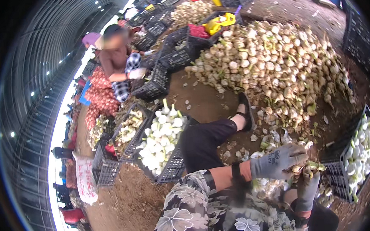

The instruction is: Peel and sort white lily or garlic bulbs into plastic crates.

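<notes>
My left hand, in a grey glove bearing writing, grips a garlic bulb with brownish skin and greenish leaf ends. From below, my right hand, also gloved in grey, closes on the same bulb by its leafy end. Fingers hide much of the bulb, and whether the right hand holds a tool cannot be told. Loose garlic skins and bulbs lie beneath and around both hands. To the right, a black plastic crate holds peeled white garlic with short green stems.
A large heap of unpeeled garlic spreads beyond my foot. Beside my leg stands another black crate of white garlic. A gloved co-worker sits among crates and red net sacks. A white sack stands farther left.
</notes>
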`<state>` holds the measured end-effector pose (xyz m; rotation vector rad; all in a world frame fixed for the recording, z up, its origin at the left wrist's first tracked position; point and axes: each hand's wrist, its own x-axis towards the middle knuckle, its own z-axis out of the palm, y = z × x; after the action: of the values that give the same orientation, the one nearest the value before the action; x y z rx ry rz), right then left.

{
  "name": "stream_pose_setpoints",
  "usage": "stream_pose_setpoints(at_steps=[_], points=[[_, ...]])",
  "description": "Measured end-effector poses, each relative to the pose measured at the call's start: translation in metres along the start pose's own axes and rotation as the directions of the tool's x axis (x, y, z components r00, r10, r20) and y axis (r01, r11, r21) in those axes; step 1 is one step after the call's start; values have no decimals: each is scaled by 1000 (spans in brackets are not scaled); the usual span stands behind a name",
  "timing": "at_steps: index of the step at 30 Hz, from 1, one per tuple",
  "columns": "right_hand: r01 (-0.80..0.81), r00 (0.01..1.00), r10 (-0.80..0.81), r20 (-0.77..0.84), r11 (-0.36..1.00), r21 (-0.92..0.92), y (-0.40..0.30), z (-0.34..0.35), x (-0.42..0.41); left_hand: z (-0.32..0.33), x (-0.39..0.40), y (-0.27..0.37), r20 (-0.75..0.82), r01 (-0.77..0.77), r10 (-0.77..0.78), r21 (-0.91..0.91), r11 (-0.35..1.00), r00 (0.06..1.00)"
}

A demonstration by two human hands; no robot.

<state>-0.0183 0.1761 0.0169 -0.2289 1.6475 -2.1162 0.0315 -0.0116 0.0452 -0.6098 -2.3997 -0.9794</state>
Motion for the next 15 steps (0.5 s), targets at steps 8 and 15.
stream_pose_setpoints(at_steps=[8,15], points=[[179,982,-189,6,918,-355,-1,16,0,-12,-25,8,389,496,-659,-868,-27,644],[166,985,-150,89,964,-206,-2,24,6,4,-28,25,152,458,-656,-827,326,740]])
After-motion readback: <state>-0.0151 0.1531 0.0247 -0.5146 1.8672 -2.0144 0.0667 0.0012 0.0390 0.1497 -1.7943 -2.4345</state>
